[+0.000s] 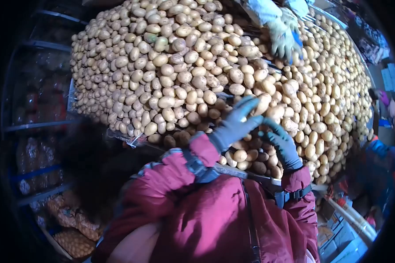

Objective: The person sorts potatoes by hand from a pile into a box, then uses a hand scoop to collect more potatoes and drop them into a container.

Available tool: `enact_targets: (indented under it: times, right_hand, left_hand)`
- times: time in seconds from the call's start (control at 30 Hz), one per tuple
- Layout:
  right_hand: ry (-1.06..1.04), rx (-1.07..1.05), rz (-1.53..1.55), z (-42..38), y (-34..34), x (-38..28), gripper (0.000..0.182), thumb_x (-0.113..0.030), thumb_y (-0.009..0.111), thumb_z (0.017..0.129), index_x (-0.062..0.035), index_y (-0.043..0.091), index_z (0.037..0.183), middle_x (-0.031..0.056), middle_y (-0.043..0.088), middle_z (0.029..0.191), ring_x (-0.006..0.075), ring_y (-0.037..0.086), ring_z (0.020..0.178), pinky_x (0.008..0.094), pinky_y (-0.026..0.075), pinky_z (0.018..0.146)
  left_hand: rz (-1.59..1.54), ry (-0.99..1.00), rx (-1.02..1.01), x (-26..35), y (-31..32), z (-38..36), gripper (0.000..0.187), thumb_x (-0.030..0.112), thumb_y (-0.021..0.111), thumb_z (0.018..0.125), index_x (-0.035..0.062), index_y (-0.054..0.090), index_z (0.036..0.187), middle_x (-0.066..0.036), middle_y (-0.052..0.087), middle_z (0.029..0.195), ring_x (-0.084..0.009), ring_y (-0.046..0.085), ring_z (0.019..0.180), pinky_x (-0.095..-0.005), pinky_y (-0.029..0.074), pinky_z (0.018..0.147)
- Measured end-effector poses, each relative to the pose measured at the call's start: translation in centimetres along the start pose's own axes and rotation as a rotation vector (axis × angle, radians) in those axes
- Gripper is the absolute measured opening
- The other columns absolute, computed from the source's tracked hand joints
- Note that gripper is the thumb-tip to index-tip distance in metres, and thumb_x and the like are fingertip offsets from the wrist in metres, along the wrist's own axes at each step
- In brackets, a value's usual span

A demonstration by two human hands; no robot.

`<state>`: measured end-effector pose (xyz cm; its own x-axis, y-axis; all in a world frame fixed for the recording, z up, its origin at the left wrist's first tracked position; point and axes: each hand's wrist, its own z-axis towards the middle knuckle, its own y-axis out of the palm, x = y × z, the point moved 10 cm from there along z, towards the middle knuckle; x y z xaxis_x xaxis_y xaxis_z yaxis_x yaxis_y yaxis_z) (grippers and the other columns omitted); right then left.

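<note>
Potatoes (166, 102) lie heaped in a wide pile. My left hand (237, 122), in a grey-green glove, reaches in from the left with its fingers apart. Its fingertips are beside a larger potato (263, 104), and nothing is clearly held between them. My right hand (283, 144), gloved the same way, is just to the right, over the potatoes near the front edge. Its fingers are curved and spread apart, with the tips close to those of my left hand; no held potato shows.
A co-worker's pale gloved hand (285, 39) rests over the pile at the top. A metal edge (232, 170) runs between my body and the potatoes. Metal racks (48, 125) stand at the left, above a netted sack (74, 243). Pale boxes (346, 239) are at the lower right.
</note>
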<state>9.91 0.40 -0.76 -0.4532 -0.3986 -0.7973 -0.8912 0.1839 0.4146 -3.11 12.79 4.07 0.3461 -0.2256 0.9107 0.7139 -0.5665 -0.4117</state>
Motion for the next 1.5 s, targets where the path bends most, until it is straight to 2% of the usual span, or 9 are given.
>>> enact_targets:
  times: [0.2,0.47,0.87,0.97,1.0,1.17,1.23,1.37,1.5]
  right_hand:
    - [-0.163,0.321,0.05,-4.3,-6.4,-1.7,0.042,-0.026,0.056,0.099,0.001,0.063,0.13,0.012,0.072,0.116,0.0209,0.072,0.082,0.0347,0.061,0.074]
    - [-0.132,0.409,0.107,-8.1,-2.2,1.3,0.044,-0.03,0.058,0.099,0.0008,0.063,0.129,0.0137,0.071,0.119,0.0212,0.071,0.078,0.0322,0.061,0.068]
    - [-0.116,0.594,0.119,-13.2,1.8,4.1,0.035,-0.023,0.055,0.099,-0.0021,0.065,0.126,0.0119,0.07,0.116,0.0248,0.07,0.08,0.035,0.057,0.071]
    - [-0.178,0.582,0.243,-14.3,2.2,5.4,0.035,-0.023,0.056,0.1,-0.0014,0.064,0.126,0.0122,0.07,0.117,0.0234,0.068,0.082,0.0345,0.056,0.07]
    - [-0.213,0.593,0.264,-14.7,2.2,5.6,0.035,-0.025,0.06,0.096,-0.0033,0.067,0.122,0.0128,0.072,0.112,0.023,0.067,0.079,0.0338,0.054,0.07]
    - [-0.212,0.657,0.24,-17.4,0.9,7.5,0.03,-0.012,0.066,0.091,-0.0021,0.068,0.119,0.0117,0.071,0.11,0.0203,0.067,0.082,0.0315,0.055,0.073]
    - [-0.518,0.659,-0.82,-19.0,3.1,3.2,0.03,-0.005,0.06,0.096,-0.0003,0.066,0.124,0.0127,0.071,0.117,0.0217,0.07,0.094,0.0318,0.058,0.078]
    - [-0.345,0.637,-0.279,-18.4,-0.2,6.4,0.033,0.004,0.059,0.092,-0.0014,0.066,0.124,0.0115,0.071,0.117,0.0212,0.071,0.098,0.0318,0.06,0.08]
    - [-0.462,0.649,-0.712,-17.8,0.5,2.7,0.027,-0.002,0.059,0.096,0.0,0.067,0.122,0.0112,0.07,0.117,0.0197,0.071,0.092,0.0317,0.061,0.077]
  left_hand:
    - [-0.08,-0.196,0.291,-3.4,-15.5,-5.5,0.035,0.014,0.068,0.098,0.0017,0.063,0.13,-0.007,0.069,0.119,-0.0128,0.061,0.108,-0.0275,0.052,0.093]
    - [-0.141,-0.171,0.325,-8.7,-21.3,-9.6,0.028,0.012,0.064,0.1,0.0009,0.068,0.125,-0.004,0.069,0.114,-0.0101,0.061,0.101,-0.0263,0.053,0.09]
    - [-0.263,-0.194,-0.06,-6.9,-11.4,-8.0,0.033,0.015,0.063,0.1,-0.0005,0.064,0.128,-0.006,0.068,0.121,-0.0113,0.061,0.109,-0.0262,0.05,0.096]
    - [-0.015,-0.011,-0.188,-4.4,-7.4,-7.2,0.034,0.016,0.063,0.099,0.001,0.064,0.129,-0.008,0.067,0.12,-0.0118,0.061,0.107,-0.0269,0.05,0.095]
    - [-0.223,-0.165,-0.255,-4.7,-5.5,-7.4,0.036,0.016,0.065,0.097,0.0019,0.063,0.13,-0.009,0.066,0.12,-0.014,0.062,0.105,-0.028,0.051,0.093]
    - [0.059,0.018,-0.285,-4.2,-1.3,-6.0,0.047,0.022,0.073,0.089,0.0017,0.063,0.13,-0.018,0.064,0.121,-0.0281,0.064,0.111,-0.0372,0.051,0.098]
    - [0.204,0.182,-0.172,-2.4,-1.4,-5.5,0.05,0.025,0.075,0.086,0.004,0.063,0.13,-0.02,0.064,0.122,-0.0344,0.062,0.115,-0.0417,0.05,0.1]
    - [0.285,0.163,-0.127,-2.3,-1.1,-4.5,0.047,0.02,0.076,0.086,0.0045,0.064,0.129,-0.017,0.064,0.125,-0.0286,0.065,0.11,-0.0376,0.054,0.096]
    - [0.28,0.138,-0.061,-2.0,-1.7,-2.0,0.049,0.02,0.077,0.085,0.0051,0.063,0.131,-0.014,0.065,0.119,-0.0245,0.066,0.098,-0.0352,0.055,0.088]
